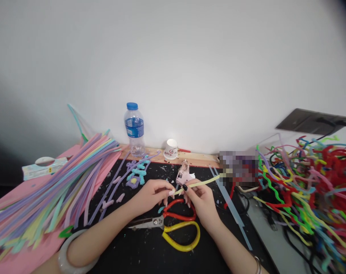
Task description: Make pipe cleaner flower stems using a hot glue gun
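Note:
A pale yellow pipe cleaner (203, 183) runs between my two hands, its long end pointing to the right. My left hand (156, 192) pinches it near its left end. Thumb and fingers of my right hand (198, 196) close on it a little further along. Just below lie scissors (158, 222) with one red and one yellow handle, blades to the left. A pink glue gun (183, 173) is behind my hands. To the left rests a purple flower with a turquoise fuzzy stem (135, 177), beside a few loose purple pipe cleaners (116, 186).
A plastic bottle (134, 131) and a paper cup (171, 149) stand by the wall. Bundled pastel pipe cleaners (61, 182) cover pink paper at left. Tangled bright pipe cleaners (307, 194) and cables fill the right. Glue sticks (232, 209) lie on the black mat (127, 255).

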A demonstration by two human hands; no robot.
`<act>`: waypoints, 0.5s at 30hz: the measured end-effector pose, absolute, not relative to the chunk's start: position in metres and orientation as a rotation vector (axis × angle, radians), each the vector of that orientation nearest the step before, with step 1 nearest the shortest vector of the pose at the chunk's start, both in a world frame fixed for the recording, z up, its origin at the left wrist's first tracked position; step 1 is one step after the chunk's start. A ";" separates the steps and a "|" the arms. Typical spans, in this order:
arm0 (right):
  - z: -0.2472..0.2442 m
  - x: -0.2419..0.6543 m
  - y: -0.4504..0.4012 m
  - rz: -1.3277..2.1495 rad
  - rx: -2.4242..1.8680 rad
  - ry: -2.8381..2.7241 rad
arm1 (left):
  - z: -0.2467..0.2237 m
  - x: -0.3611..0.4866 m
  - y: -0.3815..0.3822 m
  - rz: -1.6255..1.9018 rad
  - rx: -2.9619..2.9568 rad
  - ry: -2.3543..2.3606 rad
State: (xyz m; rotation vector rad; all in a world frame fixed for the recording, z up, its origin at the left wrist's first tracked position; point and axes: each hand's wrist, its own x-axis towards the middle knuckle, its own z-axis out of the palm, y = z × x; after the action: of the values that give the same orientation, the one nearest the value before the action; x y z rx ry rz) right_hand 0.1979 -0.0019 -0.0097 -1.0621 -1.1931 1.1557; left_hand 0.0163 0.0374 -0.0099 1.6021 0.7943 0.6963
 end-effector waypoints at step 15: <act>-0.010 0.198 -0.003 1.203 -1.148 -1.254 | -0.010 0.017 0.040 0.667 1.438 0.794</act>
State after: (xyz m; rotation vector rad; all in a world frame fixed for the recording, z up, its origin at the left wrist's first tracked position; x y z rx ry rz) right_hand 0.1980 -0.0029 -0.0098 -1.1481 -1.2542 1.2028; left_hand 0.0169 0.0396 -0.0101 1.4377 0.7939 0.6669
